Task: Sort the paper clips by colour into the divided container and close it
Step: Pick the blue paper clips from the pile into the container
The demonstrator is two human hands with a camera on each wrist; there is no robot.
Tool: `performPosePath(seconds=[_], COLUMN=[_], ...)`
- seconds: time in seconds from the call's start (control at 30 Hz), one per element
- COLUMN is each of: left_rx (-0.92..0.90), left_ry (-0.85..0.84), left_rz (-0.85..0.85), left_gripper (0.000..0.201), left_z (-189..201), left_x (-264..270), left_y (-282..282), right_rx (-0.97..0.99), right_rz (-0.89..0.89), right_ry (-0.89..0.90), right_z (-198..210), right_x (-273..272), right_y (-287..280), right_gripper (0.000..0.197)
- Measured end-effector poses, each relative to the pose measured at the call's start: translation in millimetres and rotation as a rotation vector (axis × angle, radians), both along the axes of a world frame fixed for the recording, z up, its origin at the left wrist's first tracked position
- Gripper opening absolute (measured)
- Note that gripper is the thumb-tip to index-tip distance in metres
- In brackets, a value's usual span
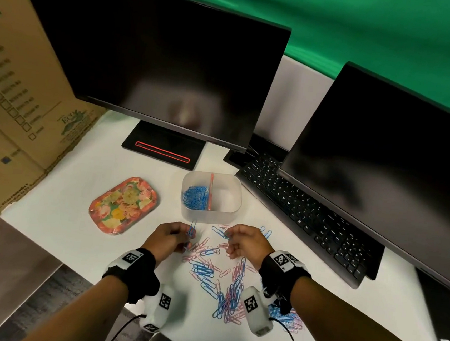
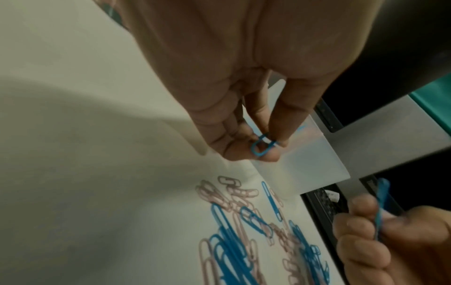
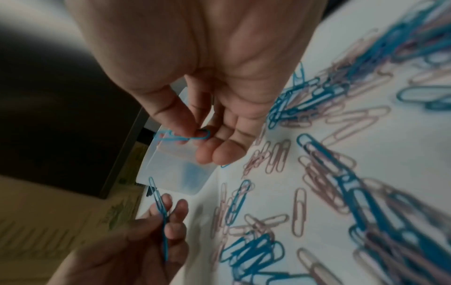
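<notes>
A: Nearest you, the loose pile [image 1: 223,288] of blue and pink clips sits between your wrists on the white desk [image 1: 63,209], and it's big.

B: Hands?

A: Your left hand [image 1: 169,238] pinches a blue clip [image 1: 191,229] between thumb and fingertip. Your right hand [image 1: 247,242] pinches another blue clip [image 3: 182,136] the same way. Both are just short of the container [image 1: 212,195].

B: Container state?

A: Open, standing past your hands. The left compartment holds a heap of blue clips [image 1: 195,197]. The right compartment past the red divider [image 1: 211,191] looks empty, as far as I can tell.

B: So progress?

A: Early to middle, I'd say. Some blue is sorted and no pink is. You've got plenty of both colours left. The flowered lid [image 1: 124,206] lies to the left, apart from the container, so closing isn't done.
</notes>
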State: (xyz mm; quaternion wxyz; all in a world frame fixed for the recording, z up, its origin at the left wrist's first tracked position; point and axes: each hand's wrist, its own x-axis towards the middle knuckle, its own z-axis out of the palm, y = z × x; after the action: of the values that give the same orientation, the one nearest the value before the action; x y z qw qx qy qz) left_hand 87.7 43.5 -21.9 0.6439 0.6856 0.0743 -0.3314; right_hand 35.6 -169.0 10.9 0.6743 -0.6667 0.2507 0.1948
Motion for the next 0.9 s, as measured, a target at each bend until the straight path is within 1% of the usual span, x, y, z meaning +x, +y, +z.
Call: performPosePath(seconds=[0.07, 0.13, 0.2, 0.27, 0.3, 0.33, 0.4, 0.43, 0.47, 0.53, 0.6, 0.67, 0.73, 0.83, 0.9], left_rx=[-0.076, -0.133, -0.164, -0.192, -0.209, -0.229, -0.238, -0.199, -0.124, 0.077, 0.266, 0.385, 0.464, 0.645, 0.768], left_ry=[0.048, 0.102, 0.145, 0.187, 0.208, 0.228, 0.252, 0.239, 0.198, 0.057, -0.105, -0.225, -0.294, -0.442, -0.540], left_rz=[0.035, 0.066, 0.091, 0.099, 0.097, 0.099, 0.105, 0.099, 0.080, -0.015, -0.142, -0.243, -0.320, -0.497, -0.642], left_gripper=[0.021, 0.023, 0.025, 0.027, 0.027, 0.028, 0.025, 0.024, 0.027, 0.039, 0.044, 0.038, 0.030, 0.016, 0.021], left_z=[2.3, 2.4, 2.5, 4.1, 5.7, 7.5, 8.5, 7.4, 5.0, 1.9, 2.8, 2.3, 1.4, 2.7, 2.3], left_x=[-0.9, 0.1, 2.0, 3.0, 3.2, 3.2, 3.2, 3.5, 3.4, 1.1, -4.3, -10.9, -15.3, -18.1, -19.6], left_y=[-2.6, -5.6, -7.8, -10.7, -12.2, -13.4, -15.5, -16.3, -17.2, -20.0, -24.3, -29.3, -32.7, -37.5, -40.8], right_rx=[0.129, 0.198, 0.206, 0.167, 0.111, 0.001, -0.343, -0.519, -0.642, -0.813, -0.938, -1.020, -1.093, -1.133, -1.133], right_rz=[-0.065, -0.107, -0.114, -0.108, -0.090, -0.042, 0.113, 0.173, 0.217, 0.322, 0.442, 0.504, 0.568, 0.601, 0.604], right_ry=[0.028, 0.049, 0.064, 0.082, 0.085, 0.075, 0.027, -0.001, -0.018, -0.046, -0.071, -0.086, -0.071, -0.043, -0.027], right_z=[2.1, 2.2, 3.7, 4.4, 2.3, 0.1, -6.6, -10.2, -12.0, -17.7, -21.9, -25.3, -27.6, -27.6, -27.2], right_x=[-2.1, -3.6, -3.0, -0.1, 2.2, 4.7, 8.6, 10.1, 11.3, 15.4, 20.1, 24.4, 27.7, 30.4, 31.6], right_y=[2.8, 5.0, 7.3, 8.5, 8.6, 8.3, 7.9, 7.9, 8.6, 10.0, 13.7, 17.9, 21.0, 22.0, 21.5], right_gripper=[0.028, 0.026, 0.025, 0.022, 0.020, 0.019, 0.016, 0.013, 0.011, 0.016, 0.022, 0.027, 0.027, 0.025, 0.026])
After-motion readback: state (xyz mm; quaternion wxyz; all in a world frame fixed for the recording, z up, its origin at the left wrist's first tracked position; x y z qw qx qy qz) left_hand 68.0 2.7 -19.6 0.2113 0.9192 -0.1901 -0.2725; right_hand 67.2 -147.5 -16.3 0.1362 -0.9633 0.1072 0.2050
